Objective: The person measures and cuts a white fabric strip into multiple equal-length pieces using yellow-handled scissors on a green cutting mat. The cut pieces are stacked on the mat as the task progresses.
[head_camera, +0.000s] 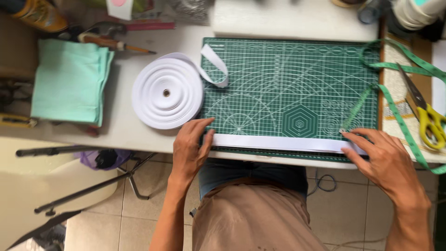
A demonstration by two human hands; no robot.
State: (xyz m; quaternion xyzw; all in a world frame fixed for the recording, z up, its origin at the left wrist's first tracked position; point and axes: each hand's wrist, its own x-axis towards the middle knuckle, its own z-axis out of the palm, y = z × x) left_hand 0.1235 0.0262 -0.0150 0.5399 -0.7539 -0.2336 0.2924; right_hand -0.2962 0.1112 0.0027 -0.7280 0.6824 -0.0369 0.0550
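Not much packaging on show. Up in the far left corner of the table lies a yellow-orange container (39, 15), rounded and glossy, cut off by the frame's edge. Along the top edge, further right, stands a small white card (120, 8) with a pink patch. Beside it sits a crinkled, silvery-grey wrapper (188, 9), blurred. No screens, no signs.

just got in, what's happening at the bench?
A person is holding a strip of white ribbon flat along the near edge of a green cutting mat. The left hand presses its left end, the right hand its right end. The ribbon roll lies left of the mat; yellow-handled scissors and a green measuring tape lie to the right.
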